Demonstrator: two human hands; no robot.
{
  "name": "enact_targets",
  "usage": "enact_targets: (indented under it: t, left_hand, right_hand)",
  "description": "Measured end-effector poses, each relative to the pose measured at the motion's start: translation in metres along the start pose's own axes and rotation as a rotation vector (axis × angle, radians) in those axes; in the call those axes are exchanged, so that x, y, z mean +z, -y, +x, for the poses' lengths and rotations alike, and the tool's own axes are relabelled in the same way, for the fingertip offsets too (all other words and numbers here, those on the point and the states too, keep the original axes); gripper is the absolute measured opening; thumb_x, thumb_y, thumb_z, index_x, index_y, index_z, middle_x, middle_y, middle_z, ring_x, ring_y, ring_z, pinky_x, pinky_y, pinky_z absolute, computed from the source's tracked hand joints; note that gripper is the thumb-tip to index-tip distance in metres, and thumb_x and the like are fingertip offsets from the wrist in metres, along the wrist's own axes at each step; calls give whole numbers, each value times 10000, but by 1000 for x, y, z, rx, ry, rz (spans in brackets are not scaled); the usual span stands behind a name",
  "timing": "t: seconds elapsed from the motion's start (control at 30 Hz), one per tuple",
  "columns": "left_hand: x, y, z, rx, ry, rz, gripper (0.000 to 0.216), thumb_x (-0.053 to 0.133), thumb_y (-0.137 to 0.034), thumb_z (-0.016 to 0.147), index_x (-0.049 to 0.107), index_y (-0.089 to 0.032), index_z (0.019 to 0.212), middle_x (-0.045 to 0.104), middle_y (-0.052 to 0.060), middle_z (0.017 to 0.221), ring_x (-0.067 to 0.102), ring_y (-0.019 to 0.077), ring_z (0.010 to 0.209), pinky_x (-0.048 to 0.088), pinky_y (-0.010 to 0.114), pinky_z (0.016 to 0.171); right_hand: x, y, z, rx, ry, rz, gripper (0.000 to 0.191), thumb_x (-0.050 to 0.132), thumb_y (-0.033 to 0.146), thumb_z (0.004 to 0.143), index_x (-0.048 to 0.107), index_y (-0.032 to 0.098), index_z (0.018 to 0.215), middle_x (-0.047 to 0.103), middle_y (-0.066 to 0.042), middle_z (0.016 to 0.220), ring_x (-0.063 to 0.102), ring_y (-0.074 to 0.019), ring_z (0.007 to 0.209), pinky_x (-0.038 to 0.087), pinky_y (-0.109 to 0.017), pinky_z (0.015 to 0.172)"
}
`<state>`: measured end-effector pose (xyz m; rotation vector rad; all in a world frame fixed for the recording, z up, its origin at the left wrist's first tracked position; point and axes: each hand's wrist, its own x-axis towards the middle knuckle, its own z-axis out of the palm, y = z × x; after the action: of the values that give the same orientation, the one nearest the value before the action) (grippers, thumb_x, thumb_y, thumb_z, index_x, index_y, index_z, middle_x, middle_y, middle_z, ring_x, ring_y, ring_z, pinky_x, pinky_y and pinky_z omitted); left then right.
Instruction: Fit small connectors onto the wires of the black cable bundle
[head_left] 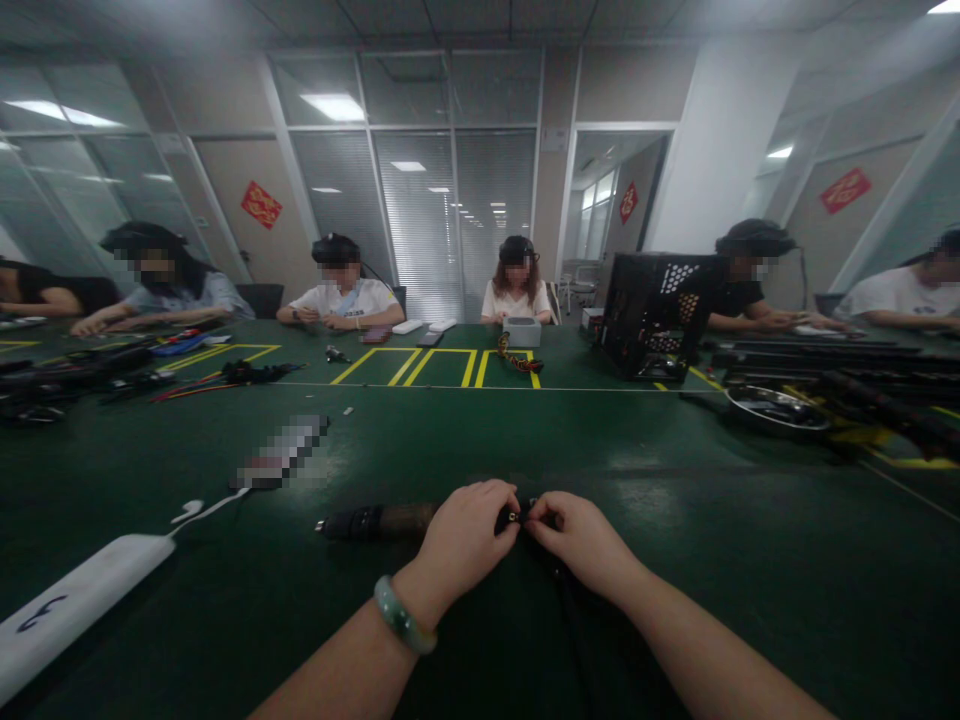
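One dark cylindrical tool (382, 522), on the tabletop (262, 610), leftward of my grip; long axis crosswise, metal tip left. My left hand (469, 530), nearer: closed on a small dark fitting (511, 518). My right hand (583, 535), facing it: fingertips drawn together, contents unclear to me. One dark cable (568, 615), below it, trailing toward me.

The tool (379, 521) is black and brown, the table (420, 430) dark green.
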<state>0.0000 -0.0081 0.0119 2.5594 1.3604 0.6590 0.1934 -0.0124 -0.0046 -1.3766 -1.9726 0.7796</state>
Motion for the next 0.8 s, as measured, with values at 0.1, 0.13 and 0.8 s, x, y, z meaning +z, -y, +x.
enact_targets:
  t: [0.1, 0.13, 0.8]
  left_hand:
    - [-1, 0, 0, 16, 1, -5, 103, 613, -201, 825, 599, -234, 921, 638, -3, 1097, 580, 204, 1045, 430, 363, 935]
    - [-1, 0, 0, 20, 1, -6, 102, 614, -196, 826, 600, -236, 919, 637, -7, 1101, 577, 200, 1051, 425, 360, 940]
    - [-4, -3, 1, 16, 32, 18, 88, 594, -214, 834, 614, -231, 919, 651, 11, 945, 580, 209, 918, 436, 342, 822]
  right_hand:
    - [-1, 2, 0, -19, -8, 10, 89, 605, 234, 839, 678, 204, 797, 673, 5, 823, 607, -155, 762, 412, -237, 663]
    - [-1, 3, 0, -26, -13, 9, 90, 607, 236, 840, 682, 206, 801, 674, 4, 829, 608, -156, 767, 414, -239, 670]
    - [-1, 5, -1, 6, -28, 11, 111, 609, 245, 830, 711, 206, 814, 699, -9, 844, 622, -170, 797, 418, -248, 704]
